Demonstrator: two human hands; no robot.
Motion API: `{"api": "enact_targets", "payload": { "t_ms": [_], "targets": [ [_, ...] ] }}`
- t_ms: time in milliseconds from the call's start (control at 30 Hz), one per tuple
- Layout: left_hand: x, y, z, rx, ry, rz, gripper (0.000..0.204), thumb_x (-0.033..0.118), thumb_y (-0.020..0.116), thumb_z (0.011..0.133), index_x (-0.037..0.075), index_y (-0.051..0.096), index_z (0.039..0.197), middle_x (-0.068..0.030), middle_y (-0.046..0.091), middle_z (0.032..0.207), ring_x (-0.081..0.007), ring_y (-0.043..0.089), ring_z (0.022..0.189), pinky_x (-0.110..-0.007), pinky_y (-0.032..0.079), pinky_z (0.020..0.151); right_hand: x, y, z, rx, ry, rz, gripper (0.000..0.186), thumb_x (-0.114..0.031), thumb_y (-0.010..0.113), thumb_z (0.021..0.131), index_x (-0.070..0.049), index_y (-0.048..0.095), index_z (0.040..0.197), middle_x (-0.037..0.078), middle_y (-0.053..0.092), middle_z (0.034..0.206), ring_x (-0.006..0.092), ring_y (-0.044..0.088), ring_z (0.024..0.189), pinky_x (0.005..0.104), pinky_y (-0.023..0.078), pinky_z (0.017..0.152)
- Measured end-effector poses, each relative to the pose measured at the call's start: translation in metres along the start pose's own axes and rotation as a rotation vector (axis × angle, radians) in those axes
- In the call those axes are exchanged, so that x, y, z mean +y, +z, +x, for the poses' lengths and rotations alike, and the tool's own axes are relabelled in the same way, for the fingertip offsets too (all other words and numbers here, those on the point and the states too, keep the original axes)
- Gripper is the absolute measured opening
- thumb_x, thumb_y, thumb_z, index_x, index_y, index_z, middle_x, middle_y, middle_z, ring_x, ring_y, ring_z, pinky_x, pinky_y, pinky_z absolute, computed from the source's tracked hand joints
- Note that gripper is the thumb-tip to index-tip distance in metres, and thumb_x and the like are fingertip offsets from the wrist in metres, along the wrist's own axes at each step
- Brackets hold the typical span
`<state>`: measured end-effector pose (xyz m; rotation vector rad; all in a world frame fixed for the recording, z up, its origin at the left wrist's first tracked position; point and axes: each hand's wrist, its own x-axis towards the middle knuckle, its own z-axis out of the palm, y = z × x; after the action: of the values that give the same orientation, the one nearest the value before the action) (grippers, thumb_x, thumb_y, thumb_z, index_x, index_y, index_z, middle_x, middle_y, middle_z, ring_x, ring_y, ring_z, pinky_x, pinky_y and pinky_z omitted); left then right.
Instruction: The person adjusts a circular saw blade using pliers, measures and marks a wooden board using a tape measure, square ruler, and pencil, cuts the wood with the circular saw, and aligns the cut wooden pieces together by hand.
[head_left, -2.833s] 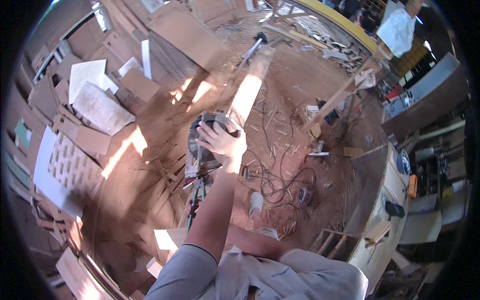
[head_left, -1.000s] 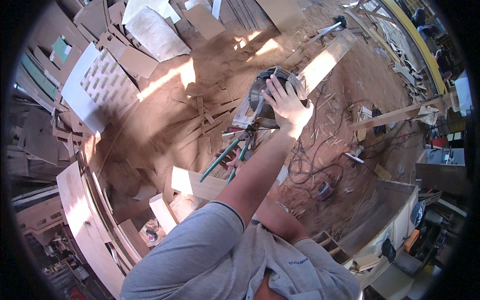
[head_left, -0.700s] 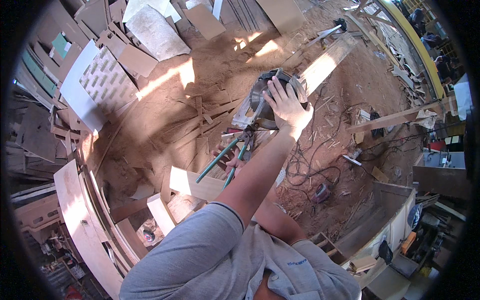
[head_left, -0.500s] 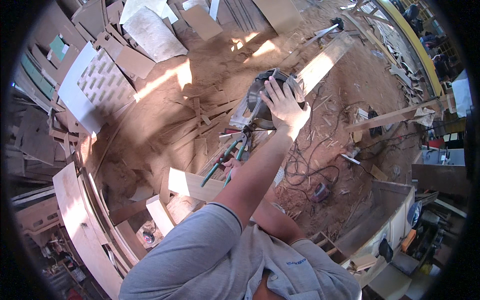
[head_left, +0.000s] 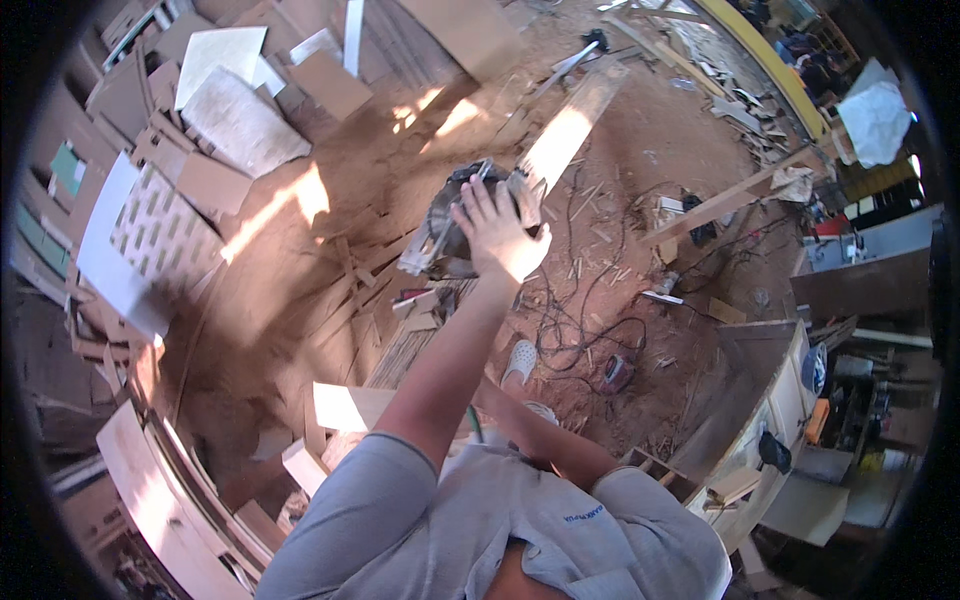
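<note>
Yellow beam (head_left: 769, 66), crumpled white sheet (head_left: 872, 125), small orange block (head_left: 817, 421)

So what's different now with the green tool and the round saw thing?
The green-handled tool has moved away from the saw, back toward the person's grey shirt; only a bit of green shows. The right hand has gone out of sight, so I can't tell whether it let go. The left hand stays on the saw, and the long board still lies beyond.

Circular saw (head_left: 446, 208), blade (head_left: 438, 222) exposed, green handle (head_left: 474, 424) half-hidden
</note>
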<state>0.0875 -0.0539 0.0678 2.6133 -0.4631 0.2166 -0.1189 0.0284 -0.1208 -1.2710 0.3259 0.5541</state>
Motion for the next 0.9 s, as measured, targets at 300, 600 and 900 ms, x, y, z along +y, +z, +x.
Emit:
{"api": "enact_targets", "payload": {
  "t_ms": [300,600,900],
  "targets": [
    [-0.068,-0.054,0.009,-0.316,0.635,-0.191,0.132,0.057,0.088,0.065,0.002,0.029,0.169,-0.0224,0.029,0.176,-0.0375,0.023,0.166,-0.055,0.011,0.137,-0.053,-0.178,-0.106,1.103,-0.163,-0.593,0.054,-0.011,0.064,0.095,-0.001,0.052,0.147,0.022,0.065,0.115,0.0339,0.066,0.098,0.048,0.054,0.093],
    [-0.054,-0.058,0.02,-0.463,0.576,-0.17,0.139,0.055,0.088,0.063,0.0,0.023,0.172,-0.0236,0.026,0.178,-0.0396,0.021,0.167,-0.057,0.012,0.136,-0.249,-0.34,0.076,1.119,-0.4,-0.702,0.074,-0.012,0.069,0.089,-0.001,0.044,0.158,0.03,0.059,0.144,0.0476,0.052,0.141,0.0524,0.043,0.119],
    [0.007,-0.036,0.01,-0.466,0.222,0.088,0.134,0.039,0.086,0.061,-0.003,0.022,0.17,-0.0244,0.027,0.175,-0.0398,0.02,0.167,-0.057,0.008,0.138,-0.287,-0.364,0.207,1.122,-0.166,-1.287,0.071,-0.041,0.08,0.088,-0.009,0.062,0.149,0.02,0.063,0.138,0.0389,0.056,0.131,0.0563,0.047,0.107]
  ]
}}
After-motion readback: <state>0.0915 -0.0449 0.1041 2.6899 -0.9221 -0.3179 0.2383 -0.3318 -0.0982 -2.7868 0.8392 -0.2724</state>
